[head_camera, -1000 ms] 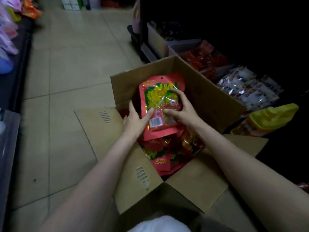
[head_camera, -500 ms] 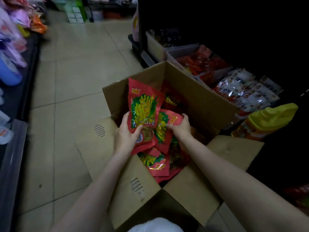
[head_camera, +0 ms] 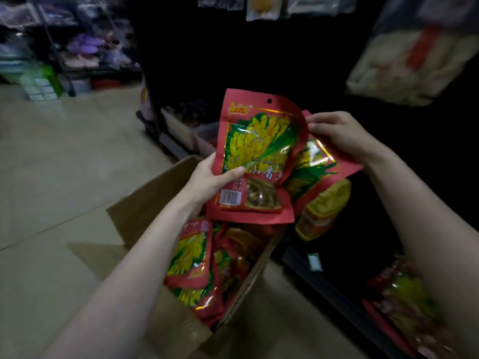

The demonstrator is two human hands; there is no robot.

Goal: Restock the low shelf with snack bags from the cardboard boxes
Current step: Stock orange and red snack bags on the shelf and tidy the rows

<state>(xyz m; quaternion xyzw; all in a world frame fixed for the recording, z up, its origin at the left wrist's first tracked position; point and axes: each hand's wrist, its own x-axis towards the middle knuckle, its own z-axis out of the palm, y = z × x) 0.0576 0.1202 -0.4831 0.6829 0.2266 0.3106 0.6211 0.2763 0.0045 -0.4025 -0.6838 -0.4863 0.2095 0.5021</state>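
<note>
While more red snack bags (head_camera: 191, 263) lie in the cardboard box (head_camera: 145, 203) below the grip, the front snack bag (head_camera: 256, 156) is pinched at its lower left edge by the left hand (head_camera: 210, 181). A second bag (head_camera: 318, 164) behind it is pinched at its top edge by the right hand (head_camera: 339, 133). Both are held upright and fanned, likely for placing face-out on the low shelf (head_camera: 324, 281) to the right.

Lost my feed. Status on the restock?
Left hand grips front bag. Right hand grips the second bag. Both above box. Nothing blocking.
</note>
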